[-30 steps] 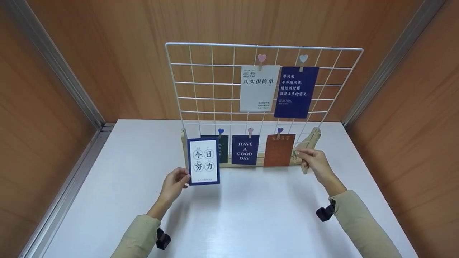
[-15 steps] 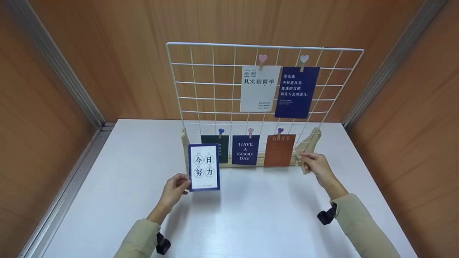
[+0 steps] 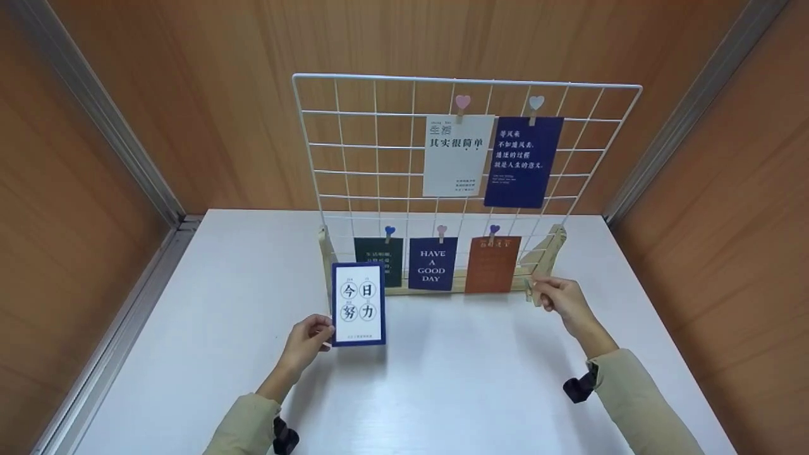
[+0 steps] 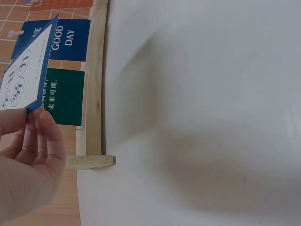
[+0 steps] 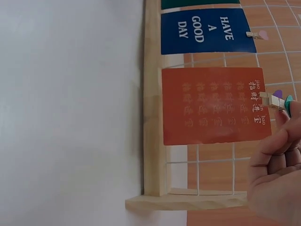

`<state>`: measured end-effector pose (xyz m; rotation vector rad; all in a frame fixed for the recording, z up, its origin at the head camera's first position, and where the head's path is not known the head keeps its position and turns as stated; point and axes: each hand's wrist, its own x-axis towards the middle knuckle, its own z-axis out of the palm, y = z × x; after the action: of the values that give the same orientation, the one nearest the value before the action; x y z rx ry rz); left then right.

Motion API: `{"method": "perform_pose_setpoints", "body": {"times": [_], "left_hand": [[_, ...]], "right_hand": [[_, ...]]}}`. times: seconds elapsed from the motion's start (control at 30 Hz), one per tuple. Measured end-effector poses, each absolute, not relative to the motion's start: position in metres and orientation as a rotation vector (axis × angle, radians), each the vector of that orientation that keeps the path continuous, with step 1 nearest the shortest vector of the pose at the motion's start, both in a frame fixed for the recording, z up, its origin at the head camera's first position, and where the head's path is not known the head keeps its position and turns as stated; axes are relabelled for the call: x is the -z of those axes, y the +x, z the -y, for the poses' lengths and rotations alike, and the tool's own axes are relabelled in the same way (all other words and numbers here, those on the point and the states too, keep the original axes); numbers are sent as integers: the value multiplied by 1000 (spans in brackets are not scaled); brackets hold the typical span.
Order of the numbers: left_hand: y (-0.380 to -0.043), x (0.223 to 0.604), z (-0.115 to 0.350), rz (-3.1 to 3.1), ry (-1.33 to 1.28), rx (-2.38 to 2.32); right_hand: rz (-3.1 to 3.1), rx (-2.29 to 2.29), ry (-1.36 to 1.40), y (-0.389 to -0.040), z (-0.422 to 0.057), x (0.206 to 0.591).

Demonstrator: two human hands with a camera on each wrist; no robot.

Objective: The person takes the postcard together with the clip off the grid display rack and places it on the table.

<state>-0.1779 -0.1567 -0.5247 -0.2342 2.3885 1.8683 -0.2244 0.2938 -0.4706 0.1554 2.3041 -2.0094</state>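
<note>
On the left side of the white tabletop, just in front of the white wire grid panel with its pale wooden stand, a blue-bordered white paper card with four circled black characters had dropped a bit over the last second. More of the dark green paper card behind it showed as a result, though it was partly covered even then. The right hand had sunk slightly too. The clipped cards looked the same throughout, so I'd say the white one was only being carried and wasn't attached to anything yet.

Hands, since that's the interesting bit: the left hand was narrowed to a pinch, thumb and fingers on the card's left edge near the bottom, card roughly upright. The right hand was also pinching, with a small wooden clip topped by a green heart at its fingertips. In the right wrist view that clip overlapped the orange-red paper card, but the head view put it off to the right, beside the stand's foot.
</note>
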Motion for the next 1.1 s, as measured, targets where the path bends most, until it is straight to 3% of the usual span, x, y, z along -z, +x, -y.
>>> {"method": "perform_pose_setpoints", "body": {"times": [1.1], "left_hand": [[-156,545,187,-2365,-291,-1838]], "right_hand": [[-2287,1884,248,-215,-336,491]]}}
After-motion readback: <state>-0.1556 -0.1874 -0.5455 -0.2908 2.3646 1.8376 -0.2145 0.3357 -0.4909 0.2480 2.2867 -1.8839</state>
